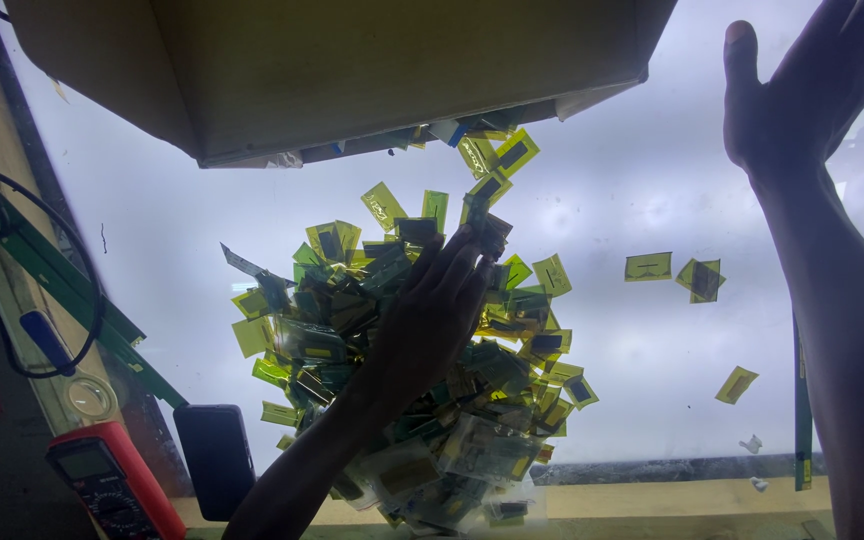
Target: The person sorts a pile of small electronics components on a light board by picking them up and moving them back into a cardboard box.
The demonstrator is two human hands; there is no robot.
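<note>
Left hand [432, 320], centre of the frame: fingers together and extended, palm pressed flat on top of a heap of small yellow-green film pieces [352, 350]; it grips nothing. The forearm rises from the bottom edge, angled toward the upper right. The heap lies on a backlit white table surface [642, 180], spreading from the centre down toward the lower edge, where some pieces sit in clear packets.

Right hand [802, 90], upper right corner: open, fingers spread loosely and pointing up, thumb out to the left, held over the lit surface and touching nothing visible; its forearm runs down the right edge.

Cardboard box [352, 70], top of the frame: tilted, with a few pieces at its lower lip just above the heap. Judged from this, most of the contents already lie on the surface and little is left in the box. Stray pieces [700, 278] lie well apart to the right.

Lower left corner: a red multimeter [112, 485] beside a dark phone [214, 458].
</note>
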